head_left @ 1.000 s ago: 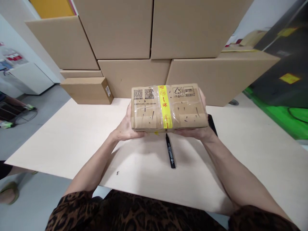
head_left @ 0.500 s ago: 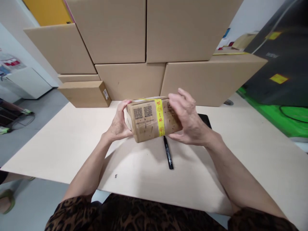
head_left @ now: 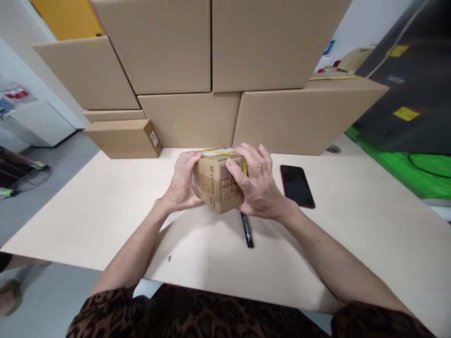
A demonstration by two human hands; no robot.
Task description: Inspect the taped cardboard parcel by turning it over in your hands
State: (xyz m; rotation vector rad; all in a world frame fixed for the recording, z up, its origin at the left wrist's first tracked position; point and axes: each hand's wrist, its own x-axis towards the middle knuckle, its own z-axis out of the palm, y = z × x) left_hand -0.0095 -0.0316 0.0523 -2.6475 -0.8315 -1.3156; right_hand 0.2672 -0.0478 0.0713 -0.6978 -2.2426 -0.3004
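Note:
Between my two hands is a small brown cardboard box (head_left: 210, 180), held above the table, one corner edge turned toward me. "SF EXPRESS" is printed on its left face, and yellow tape shows along its top and right side. My left hand (head_left: 183, 183) grips the left side, thumb near the top edge. My right hand (head_left: 259, 180) is wrapped round the right side, fingers over the top and partly covering the printed codes. Below the box a black marker pen (head_left: 247, 232) lies on the table, its upper end hidden by the box and my right hand.
A smartphone (head_left: 298, 186) with a dark screen lies on the table (head_left: 355, 225) to the right. Large cardboard boxes (head_left: 186, 119) are stacked along the back, with a flat carton (head_left: 121, 138) at the back left. At far left a person's foot (head_left: 9, 298) shows beside the table.
Both hands have turned the box, so its end with "SF EXPRESS" now faces me and the yellow-taped side points right. My right hand has moved left, uncovering the smartphone.

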